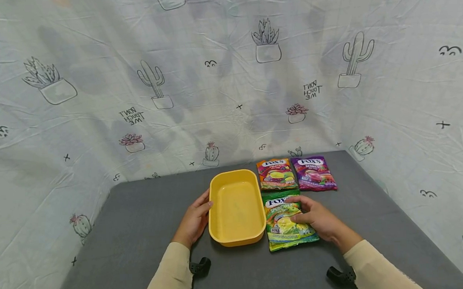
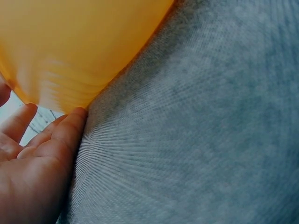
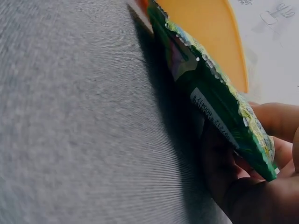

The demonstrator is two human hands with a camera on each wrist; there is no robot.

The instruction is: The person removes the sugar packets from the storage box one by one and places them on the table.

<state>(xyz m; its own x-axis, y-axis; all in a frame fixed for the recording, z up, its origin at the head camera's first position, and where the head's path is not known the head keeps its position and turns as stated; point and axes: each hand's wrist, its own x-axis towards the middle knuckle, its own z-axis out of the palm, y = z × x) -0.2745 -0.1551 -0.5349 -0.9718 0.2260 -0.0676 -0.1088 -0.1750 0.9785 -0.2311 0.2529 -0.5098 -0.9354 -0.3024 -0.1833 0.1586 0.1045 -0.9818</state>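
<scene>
My left hand [image 1: 196, 218] holds the left side of a yellow plastic tub [image 1: 237, 210], the thumb at its rim and fingertips against the outer wall. In the left wrist view those fingertips [image 2: 77, 114] meet the tub's lower edge. To the tub's right, my right hand [image 1: 320, 218] grips a green Fox's candy bag [image 1: 284, 236] by its right side. The right wrist view shows fingers on both faces of the bag [image 3: 210, 98], which is tilted with a dark shadow beneath it. The tub's inside is bare.
Behind the green bag, an orange Fox's candy bag [image 1: 276, 175] and a purple one [image 1: 314, 173] lie side by side. The grey table [image 1: 150, 224] meets a pale cloth backdrop [image 1: 229, 85] printed with cacti. A black wrist strap [image 1: 200, 267] shows at each sleeve.
</scene>
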